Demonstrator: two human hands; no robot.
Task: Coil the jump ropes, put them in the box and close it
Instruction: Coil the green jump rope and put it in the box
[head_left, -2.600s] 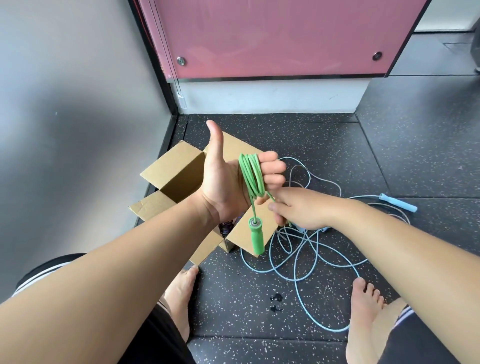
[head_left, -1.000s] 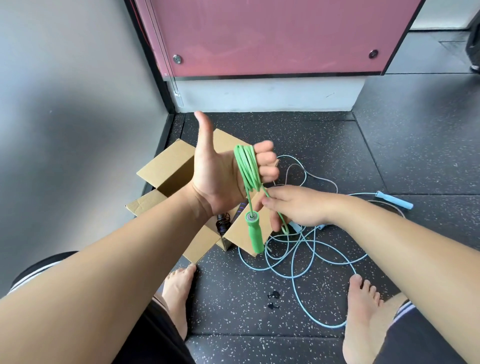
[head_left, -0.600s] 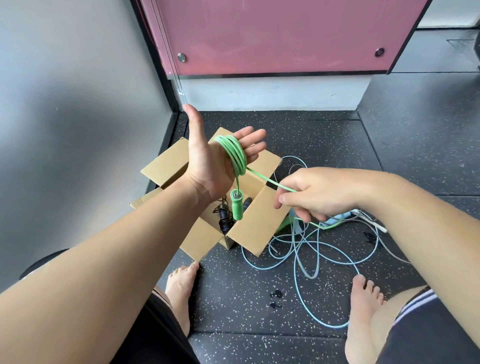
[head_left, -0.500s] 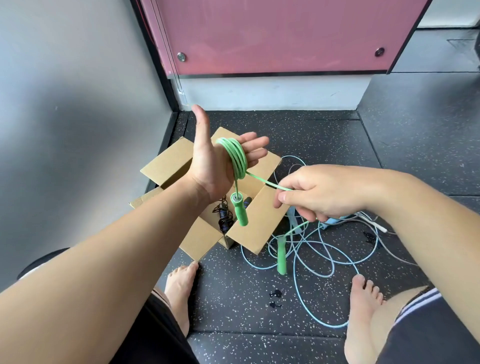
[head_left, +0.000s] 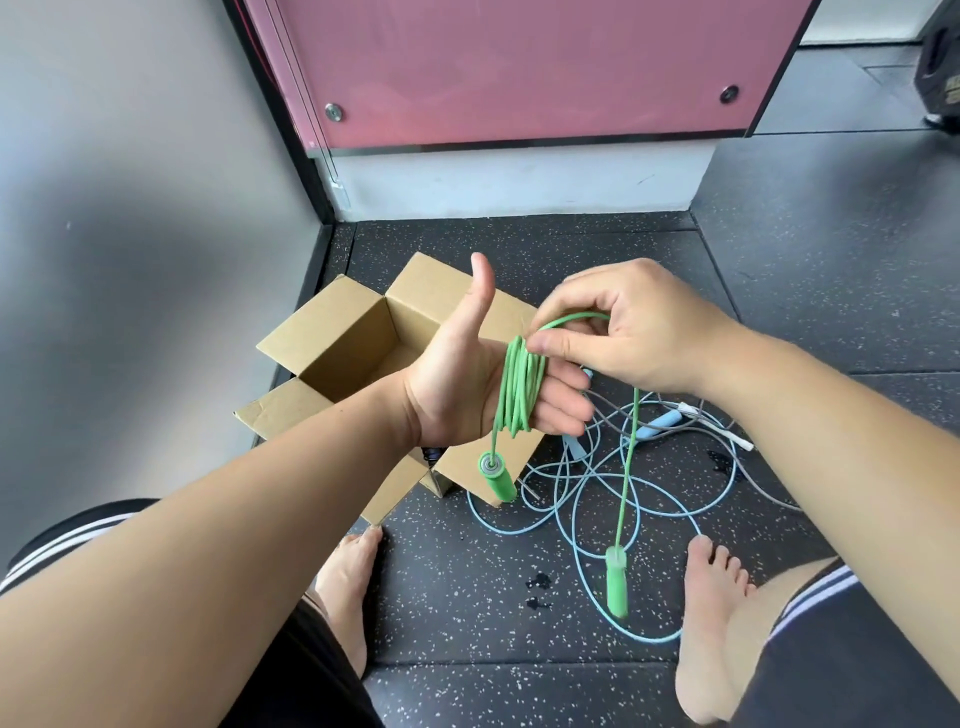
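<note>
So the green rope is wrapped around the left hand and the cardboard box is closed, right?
Not quite. The green rope is wrapped around the left hand, but the cardboard box is open, its flaps spread out. The head view shows it.

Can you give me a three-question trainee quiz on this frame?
1. True or false: the green rope is wound around the left hand.
2. Which hand pinches the free strand?
3. The cardboard box is: A closed, B open, C upside down.

Key: 1 true. 2 The right hand; the second green handle hangs from that strand. 3 B.
</note>
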